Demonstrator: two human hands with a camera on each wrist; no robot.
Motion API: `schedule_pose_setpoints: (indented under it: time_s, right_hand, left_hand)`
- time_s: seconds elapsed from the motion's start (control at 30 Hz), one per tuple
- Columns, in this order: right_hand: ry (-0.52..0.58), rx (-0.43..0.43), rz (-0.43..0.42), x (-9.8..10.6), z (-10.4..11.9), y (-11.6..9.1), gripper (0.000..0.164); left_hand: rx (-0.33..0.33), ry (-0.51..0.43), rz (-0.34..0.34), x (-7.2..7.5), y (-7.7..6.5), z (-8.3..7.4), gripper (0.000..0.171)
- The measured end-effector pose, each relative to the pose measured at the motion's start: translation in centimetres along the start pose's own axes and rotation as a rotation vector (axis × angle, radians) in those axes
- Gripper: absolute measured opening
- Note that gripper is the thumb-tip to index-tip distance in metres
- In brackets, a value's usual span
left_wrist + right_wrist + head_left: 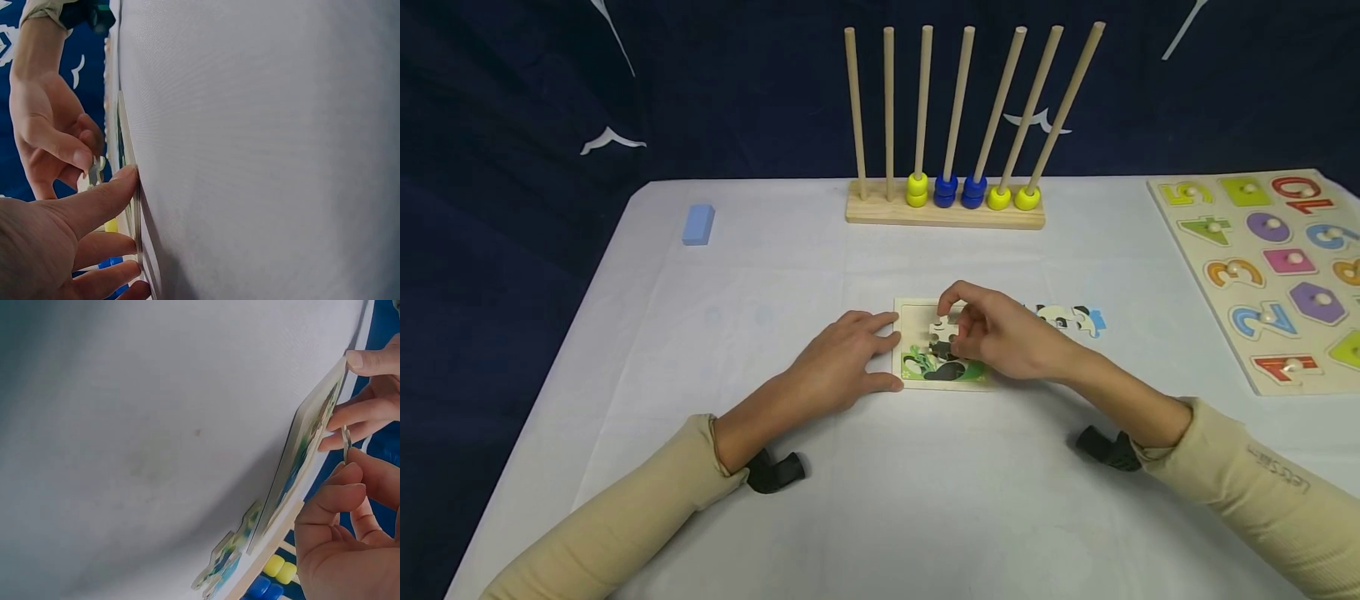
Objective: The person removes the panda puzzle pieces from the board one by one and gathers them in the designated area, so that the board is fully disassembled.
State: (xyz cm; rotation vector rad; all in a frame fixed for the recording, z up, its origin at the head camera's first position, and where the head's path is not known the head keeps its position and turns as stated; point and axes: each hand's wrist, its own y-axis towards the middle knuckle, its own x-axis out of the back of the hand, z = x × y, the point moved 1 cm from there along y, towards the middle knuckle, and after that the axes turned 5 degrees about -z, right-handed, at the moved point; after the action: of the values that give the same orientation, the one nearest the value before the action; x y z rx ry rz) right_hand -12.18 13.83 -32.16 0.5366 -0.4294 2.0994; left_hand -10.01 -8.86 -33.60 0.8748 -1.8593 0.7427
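A small wooden puzzle tray [943,386] lies flat on the white table, with green and panda-patterned pieces in its lower part. My right hand [1011,337] pinches a black-and-white puzzle piece [942,331] between thumb and fingers, just above the tray; the same piece [347,444] appears edge-on in the right wrist view. With fingers spread and fairly straight, my left hand [842,362] touches the tray's left edge. Another panda puzzle piece [1067,318] with a blue part lies right of the tray, partly hidden by my right hand.
At the back stands a wooden peg rack [943,215] with several tall rods and yellow and blue beads. A number-and-shape board [1240,333] lies on the right. A light blue block [698,225] sits at the back left. Dark wrist devices show under both sleeves.
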Motion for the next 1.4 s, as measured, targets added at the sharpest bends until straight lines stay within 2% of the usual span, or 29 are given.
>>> schedule_pose_setpoints:
  time_s: [0.3, 0.73, 1.1, 1.4]
  right_hand:
    - [0.054, -0.074, -0.011, 1.2, -0.7, -1.1, 0.031]
    - [0.07, -0.186, -0.014, 4.2, -3.0, -4.3, 0.038]
    - [-0.027, -0.247, -0.06, 6.2, -5.2, -6.8, 0.037]
    - [-0.075, -0.246, -0.063, 6.4, -5.8, -7.1, 0.036]
  left_hand:
    - [-0.014, 0.001, -0.009, -0.2, 0.0, 0.2, 0.063]
    - [-0.005, 0.001, -0.006, 0.0, -0.1, -0.1, 0.063]
    - [-0.006, 0.009, -0.004, -0.2, 0.0, 0.0, 0.063]
    - [0.0, 0.008, -0.001, -0.2, -0.1, 0.0, 0.063]
